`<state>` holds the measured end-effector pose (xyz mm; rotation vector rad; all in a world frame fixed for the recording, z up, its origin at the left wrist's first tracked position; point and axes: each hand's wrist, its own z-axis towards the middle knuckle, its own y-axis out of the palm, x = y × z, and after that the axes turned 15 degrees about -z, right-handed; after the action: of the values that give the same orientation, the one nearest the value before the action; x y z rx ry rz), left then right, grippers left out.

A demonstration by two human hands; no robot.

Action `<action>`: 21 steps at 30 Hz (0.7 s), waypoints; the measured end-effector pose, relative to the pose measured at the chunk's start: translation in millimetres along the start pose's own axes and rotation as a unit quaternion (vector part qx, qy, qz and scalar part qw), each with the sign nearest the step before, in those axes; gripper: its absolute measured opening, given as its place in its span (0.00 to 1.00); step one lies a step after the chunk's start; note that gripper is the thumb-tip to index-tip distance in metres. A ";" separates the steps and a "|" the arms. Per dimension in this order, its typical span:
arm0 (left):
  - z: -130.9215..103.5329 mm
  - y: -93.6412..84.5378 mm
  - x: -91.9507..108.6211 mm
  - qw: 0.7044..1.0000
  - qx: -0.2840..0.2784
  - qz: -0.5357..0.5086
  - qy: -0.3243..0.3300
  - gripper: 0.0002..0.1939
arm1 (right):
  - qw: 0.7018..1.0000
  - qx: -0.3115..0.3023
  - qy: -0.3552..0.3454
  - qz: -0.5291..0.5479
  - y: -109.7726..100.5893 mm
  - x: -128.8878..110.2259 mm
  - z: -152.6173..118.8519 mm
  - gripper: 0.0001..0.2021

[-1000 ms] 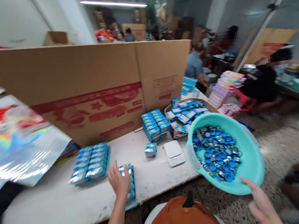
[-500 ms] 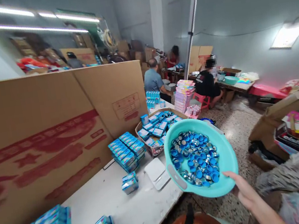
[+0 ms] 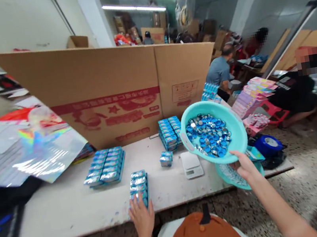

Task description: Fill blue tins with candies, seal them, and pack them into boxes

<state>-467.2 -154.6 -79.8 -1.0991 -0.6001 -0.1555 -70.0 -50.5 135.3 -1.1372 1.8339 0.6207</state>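
My right hand (image 3: 243,167) grips the near right rim of a turquoise plastic basin (image 3: 241,137), thumb over the edge. The basin is tilted towards me and holds many small blue and silver caps (image 3: 209,134). Beneath it, partly hidden, is a second turquoise basin (image 3: 260,172) with small whitish pieces inside. My left hand (image 3: 142,217) rests with fingers spread on the near end of a row of shiny blue boxes (image 3: 138,179) on the white table. A white digital scale (image 3: 192,165) lies between the hands, beside a small pair of blue boxes (image 3: 166,159).
Blocks of blue boxes stand left (image 3: 106,167) and further back (image 3: 169,132) on the table (image 3: 80,215). A tall cardboard sheet (image 3: 104,79) walls its far side. Shiny plastic sheets (image 3: 31,150) hang at left. Several people sit beyond, near pink boxes (image 3: 251,95) and a red stool (image 3: 276,112).
My view has turned left, showing more of the table and the second basin. The right hand keeps hold of the basin of caps; the left still touches the row of boxes.
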 end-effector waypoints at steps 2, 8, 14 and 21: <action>-26.9 -12.3 2.1 0.999 -0.010 0.003 -0.030 0.28 | 0.999 -0.021 0.023 -0.011 31.9 -11.0 23.0 0.14; -98.9 -50.4 -6.8 0.980 0.004 0.050 -0.190 0.31 | 0.990 -0.110 0.083 -0.022 127.5 -32.7 80.1 0.10; -121.0 -89.8 -19.2 0.946 0.078 0.088 -0.303 0.33 | 0.986 -0.133 0.090 -0.046 197.6 -38.8 118.6 0.08; -122.2 -89.1 -20.2 0.939 0.022 0.076 -0.335 0.31 | 0.983 -0.104 0.110 -0.107 223.6 -18.9 136.2 0.09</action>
<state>-474.0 -305.5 -58.6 -1.1464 -1.1143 0.3856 -208.7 164.6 77.1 -1.5737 1.8278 0.5906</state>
